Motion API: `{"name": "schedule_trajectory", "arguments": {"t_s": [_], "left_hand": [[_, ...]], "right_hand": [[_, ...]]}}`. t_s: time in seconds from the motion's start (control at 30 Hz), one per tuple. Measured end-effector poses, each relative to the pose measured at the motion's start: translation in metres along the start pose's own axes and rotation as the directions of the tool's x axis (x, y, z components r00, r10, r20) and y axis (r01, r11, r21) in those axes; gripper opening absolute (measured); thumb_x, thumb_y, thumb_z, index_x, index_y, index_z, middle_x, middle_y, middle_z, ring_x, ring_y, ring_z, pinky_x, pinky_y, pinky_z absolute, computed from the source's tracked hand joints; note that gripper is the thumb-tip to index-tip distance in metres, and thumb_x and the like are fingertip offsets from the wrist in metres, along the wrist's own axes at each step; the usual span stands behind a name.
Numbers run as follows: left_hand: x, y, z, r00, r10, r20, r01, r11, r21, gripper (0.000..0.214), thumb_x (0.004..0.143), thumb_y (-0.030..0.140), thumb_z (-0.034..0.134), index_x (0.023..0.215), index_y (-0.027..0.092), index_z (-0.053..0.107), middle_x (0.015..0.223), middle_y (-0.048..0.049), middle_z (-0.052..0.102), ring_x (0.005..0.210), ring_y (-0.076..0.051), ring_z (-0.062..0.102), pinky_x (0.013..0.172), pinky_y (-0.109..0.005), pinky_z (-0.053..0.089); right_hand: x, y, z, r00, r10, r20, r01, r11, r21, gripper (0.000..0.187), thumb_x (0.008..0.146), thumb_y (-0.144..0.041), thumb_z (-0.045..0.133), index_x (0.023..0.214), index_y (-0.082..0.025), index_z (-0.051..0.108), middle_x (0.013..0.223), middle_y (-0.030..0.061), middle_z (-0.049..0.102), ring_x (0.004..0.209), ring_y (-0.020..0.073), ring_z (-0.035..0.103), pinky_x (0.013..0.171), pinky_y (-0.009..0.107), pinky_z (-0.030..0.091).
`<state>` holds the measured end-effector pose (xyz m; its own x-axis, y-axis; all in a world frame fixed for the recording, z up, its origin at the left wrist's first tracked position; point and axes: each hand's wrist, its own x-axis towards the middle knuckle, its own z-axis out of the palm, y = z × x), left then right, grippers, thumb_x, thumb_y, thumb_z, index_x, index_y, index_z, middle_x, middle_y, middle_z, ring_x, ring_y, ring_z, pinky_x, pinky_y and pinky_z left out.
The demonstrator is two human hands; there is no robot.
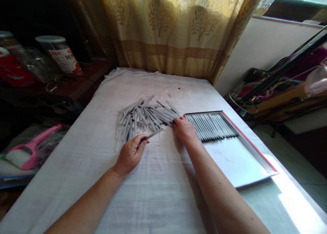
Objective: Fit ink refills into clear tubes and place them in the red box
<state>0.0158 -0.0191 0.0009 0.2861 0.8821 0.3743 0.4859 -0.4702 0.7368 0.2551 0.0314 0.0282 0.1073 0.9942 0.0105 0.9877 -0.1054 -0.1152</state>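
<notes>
My left hand (130,155) is closed around a clear-barrelled pen (154,134), which points up to the right in front of a loose pile. That pile of pens (138,116), clear with dark parts, lies crisscrossed on the white cloth (153,193). At its right edge, the fingers of my right hand (184,129) pinch the dark end of a pen; my fingers partly hide it. Just right of this hand is a shallow white tray (237,166) with a red-and-black rim. Across its far part, a row of pens (213,126) lies side by side, black ends toward me.
A small red bit (179,88) lies beyond the pile. A patterned yellow curtain (163,26) hangs behind the table. On the left are a lidded canister (61,55) on a dark cabinet and a pink-handled roller (33,147). A dark slanting bar (281,70) stands at right.
</notes>
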Motion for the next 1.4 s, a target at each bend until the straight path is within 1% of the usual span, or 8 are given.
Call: {"name": "schedule_trajectory", "arguments": {"t_s": [0.13,0.23,0.43,0.53,0.77,0.93,1.17,1.4], "left_hand": [[0.0,-0.001,0.0,0.999,0.029,-0.015,-0.029,0.999,0.036,0.025,0.093,0.034,0.047,0.104,0.019,0.063,0.09,-0.0058,0.075,0.082,-0.018,0.071,0.076,-0.028,0.055],[0.001,-0.002,0.001,0.997,0.066,-0.039,-0.064,0.996,0.069,0.024,0.092,0.034,0.049,0.101,0.02,0.065,0.092,-0.0062,0.074,0.083,-0.018,0.07,0.077,-0.028,0.055],[0.0,-0.005,0.003,0.987,0.157,-0.035,-0.151,0.98,0.13,0.021,0.093,0.029,0.05,0.102,0.02,0.067,0.094,-0.0062,0.074,0.085,-0.018,0.07,0.078,-0.028,0.055],[-0.001,-0.005,0.004,0.984,0.178,-0.011,-0.174,0.972,0.16,0.021,0.093,0.029,0.05,0.103,0.02,0.066,0.094,-0.006,0.073,0.086,-0.018,0.069,0.079,-0.029,0.055],[-0.001,-0.002,0.003,0.98,0.195,0.043,-0.2,0.958,0.205,0.02,0.094,0.028,0.049,0.104,0.019,0.065,0.094,-0.006,0.073,0.086,-0.018,0.069,0.079,-0.029,0.054],[-0.001,-0.001,0.003,0.981,0.186,0.056,-0.194,0.96,0.202,0.021,0.094,0.028,0.049,0.105,0.02,0.065,0.094,-0.006,0.073,0.087,-0.018,0.069,0.079,-0.03,0.055],[-0.001,0.0,0.003,0.981,0.183,0.063,-0.192,0.961,0.198,0.022,0.094,0.028,0.049,0.105,0.02,0.066,0.093,-0.0062,0.073,0.086,-0.018,0.069,0.078,-0.029,0.055],[-0.001,0.0,0.002,0.971,0.238,0.038,-0.241,0.949,0.202,0.023,0.094,0.028,0.05,0.107,0.021,0.068,0.092,-0.0062,0.073,0.087,-0.018,0.068,0.08,-0.03,0.055]], "right_hand": [[0.0,0.002,-0.001,0.998,0.008,-0.065,-0.003,0.998,0.066,0.025,0.093,-0.024,0.047,0.107,-0.016,0.066,0.107,0.0147,0.068,0.089,0.026,0.066,0.074,0.034,0.046],[-0.016,0.004,-0.002,0.982,0.061,-0.177,-0.001,0.947,0.322,0.02,0.089,-0.027,0.052,0.099,-0.018,0.067,0.087,0.0089,0.072,0.078,0.0226,0.067,0.074,0.034,0.048],[-0.071,-0.002,0.006,0.989,0.103,-0.106,0.063,0.353,0.933,0.028,0.077,-0.042,0.063,0.091,-0.018,0.07,0.078,0.0048,0.071,0.064,0.0156,0.063,0.058,0.027,0.051],[-0.084,-0.006,0.009,0.994,0.105,-0.044,0.018,0.243,0.97,0.03,0.075,-0.041,0.065,0.095,-0.019,0.071,0.082,0.0055,0.072,0.064,0.0153,0.063,0.053,0.026,0.05],[-0.087,-0.012,0.01,0.996,0.053,-0.076,0.061,0.242,0.968,0.023,0.078,-0.036,0.063,0.093,-0.02,0.071,0.087,0.0055,0.072,0.073,0.0169,0.066,0.062,0.028,0.054],[-0.088,-0.01,0.012,0.986,0.031,-0.162,0.142,0.335,0.931,0.019,0.082,-0.032,0.061,0.094,-0.021,0.071,0.093,0.0066,0.07,0.082,0.018,0.066,0.073,0.031,0.055],[-0.087,-0.011,0.014,0.991,0.033,-0.126,0.11,0.31,0.944,0.022,0.082,-0.035,0.062,0.096,-0.02,0.069,0.087,0.0062,0.072,0.073,0.0174,0.067,0.066,0.03,0.056],[-0.087,-0.001,0.006,0.946,-0.122,-0.301,0.315,0.57,0.759,0.015,0.088,-0.029,0.057,0.094,-0.023,0.07,0.092,0.0056,0.071,0.086,0.0189,0.066,0.079,0.03,0.052]]}}
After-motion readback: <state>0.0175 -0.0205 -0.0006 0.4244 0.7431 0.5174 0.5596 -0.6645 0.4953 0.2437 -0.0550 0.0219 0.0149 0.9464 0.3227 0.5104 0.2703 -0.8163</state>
